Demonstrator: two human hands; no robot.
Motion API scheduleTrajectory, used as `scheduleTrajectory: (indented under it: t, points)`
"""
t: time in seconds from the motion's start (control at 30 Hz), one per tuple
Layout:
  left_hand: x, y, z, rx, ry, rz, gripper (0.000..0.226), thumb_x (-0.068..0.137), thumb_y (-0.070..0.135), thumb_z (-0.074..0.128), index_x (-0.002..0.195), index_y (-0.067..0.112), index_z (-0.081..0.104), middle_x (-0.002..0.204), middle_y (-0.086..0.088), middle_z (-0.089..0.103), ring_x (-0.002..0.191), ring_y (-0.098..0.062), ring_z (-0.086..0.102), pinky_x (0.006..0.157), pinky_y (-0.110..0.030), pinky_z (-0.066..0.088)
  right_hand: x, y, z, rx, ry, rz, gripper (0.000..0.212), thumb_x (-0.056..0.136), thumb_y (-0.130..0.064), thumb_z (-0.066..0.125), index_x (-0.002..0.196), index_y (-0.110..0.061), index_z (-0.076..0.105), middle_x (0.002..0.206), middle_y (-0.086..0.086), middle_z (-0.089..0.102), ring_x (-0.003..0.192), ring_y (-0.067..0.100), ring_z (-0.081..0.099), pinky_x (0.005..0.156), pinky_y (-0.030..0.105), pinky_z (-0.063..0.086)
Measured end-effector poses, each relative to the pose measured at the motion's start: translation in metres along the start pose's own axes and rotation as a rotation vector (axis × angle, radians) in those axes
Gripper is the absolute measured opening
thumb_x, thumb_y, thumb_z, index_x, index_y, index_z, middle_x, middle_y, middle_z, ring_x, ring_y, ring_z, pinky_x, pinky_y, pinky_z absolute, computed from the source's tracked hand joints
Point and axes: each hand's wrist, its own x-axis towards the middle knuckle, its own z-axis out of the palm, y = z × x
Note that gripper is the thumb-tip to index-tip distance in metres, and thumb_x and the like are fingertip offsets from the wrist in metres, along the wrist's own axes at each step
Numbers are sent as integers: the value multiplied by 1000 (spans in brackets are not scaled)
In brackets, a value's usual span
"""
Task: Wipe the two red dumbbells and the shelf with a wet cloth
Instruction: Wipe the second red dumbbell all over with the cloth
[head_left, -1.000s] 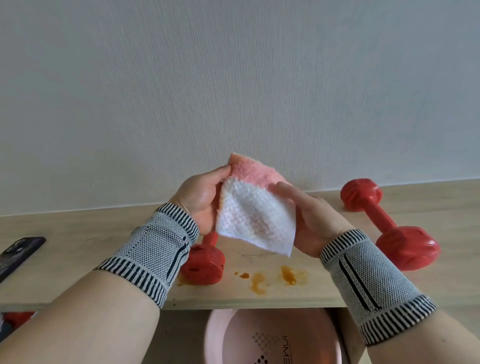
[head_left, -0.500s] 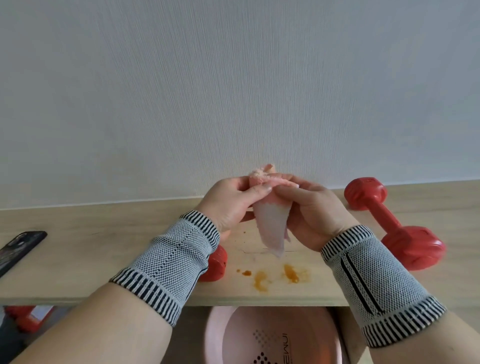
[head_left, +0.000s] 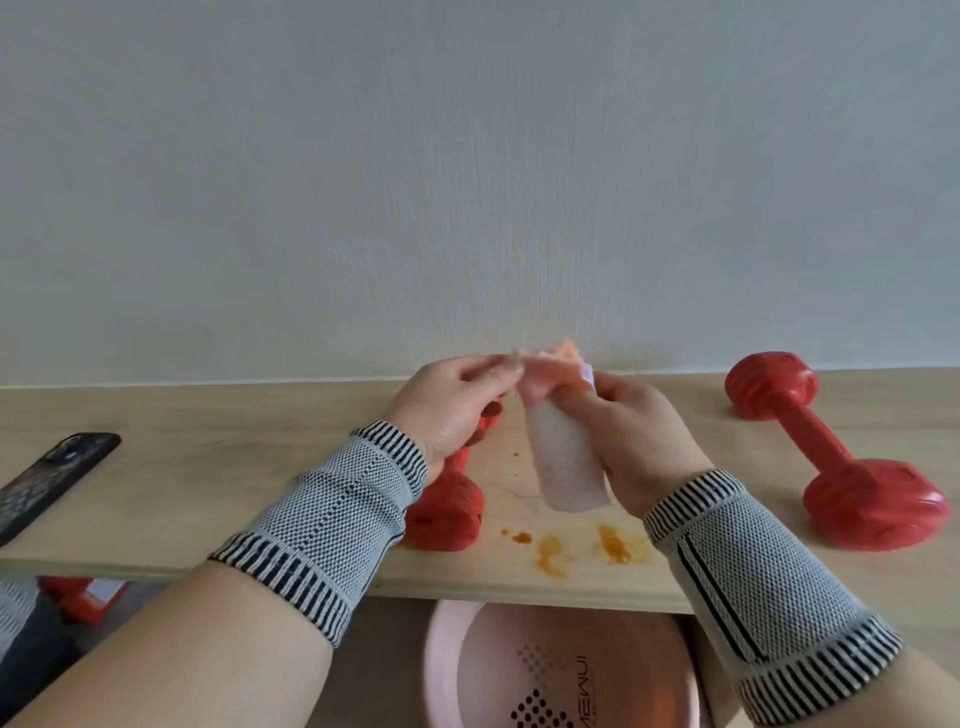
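1. Cloth (head_left: 563, 457), pink and white, folded narrow; held above the shelf (head_left: 218, 483) between both hands, hanging over the stains (head_left: 613, 543).
2. Left hand (head_left: 452, 410) pinches the top edge; right hand (head_left: 641, 441) grips the folded length.
3. One dumbbell (head_left: 831, 462) lies far right; the other (head_left: 447, 512) sits partly hidden under the left wrist.
4. Judgement: finish folding to a flat pad, then press it evenly and draw it across the stains toward the near edge.
5. Phone (head_left: 49, 480) at left; pink basin (head_left: 561, 670) below.
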Motion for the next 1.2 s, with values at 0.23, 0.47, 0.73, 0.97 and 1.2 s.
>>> scheduleTrajectory:
  t: [0.23,0.47,0.73,0.97,1.2]
  points:
    - [21,-39,-68,323,191,-209,22,87,12,67,107,18,75,97,-5,73,87,-15,65,64,-25,48,34,15,12,-135,24,83,10,87,-13,57,93,-12,66,80,8,67,66,20,67,51,38,56]
    - [44,-61,-74,338,30,-302,18,90,6,62,102,11,74,93,-3,75,79,-12,64,45,-16,35,62,23,59,-988,-373,-784,38,81,-15,53,112,-28,69,95,3,64,78,25,65,65,34,53]
    - [53,-70,-77,319,-32,-354,29,97,4,48,123,10,59,90,2,74,71,-4,62,51,-21,36,95,40,73,-1273,-457,-896,51,70,5,71,107,-30,71,99,-1,67,80,27,66,60,31,51]
    - [57,-75,-75,353,-77,-324,25,92,6,59,114,16,67,106,-6,74,92,-14,68,62,-19,44,79,32,72,-1176,-573,-781,40,81,-2,51,104,-26,74,104,-4,68,90,19,66,73,24,45]
    - [56,-64,-66,502,-193,-298,43,66,57,78,88,21,71,91,1,76,91,-17,72,81,-34,56,87,11,51,-1133,-494,-327,30,88,-11,52,101,-28,74,92,-14,60,88,11,58,79,27,46]
